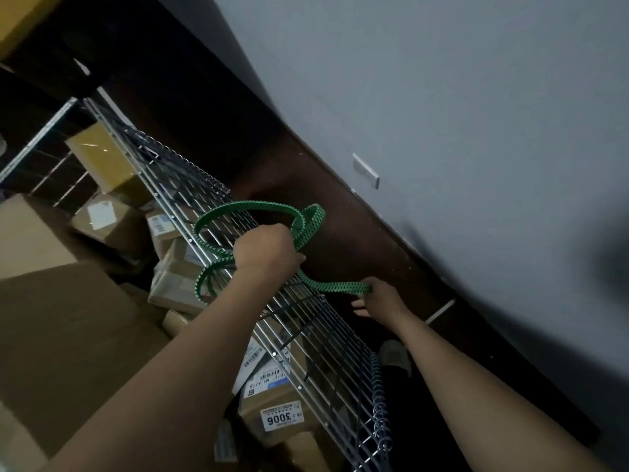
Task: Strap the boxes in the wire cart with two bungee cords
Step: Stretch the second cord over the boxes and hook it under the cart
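Bungee cord (308,218) straddling wire cart (326,338) wall
My left hand (265,250) grips its loops; right hand (381,298) pinches the end outside.

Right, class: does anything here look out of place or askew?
Yes. The small brown cardboard boxes inside the wire cart lie tilted at mixed angles, not stacked. The flat green bungee cord hangs in loose loops from the left hand.

The left hand (263,248) grips looped coils of the green bungee cord (335,288) right over the side panel of the wire cart (323,335). Outside that panel, the right hand (381,299) pinches the cord's end. Inside the panel lie cardboard boxes (282,413), one labelled 3006.
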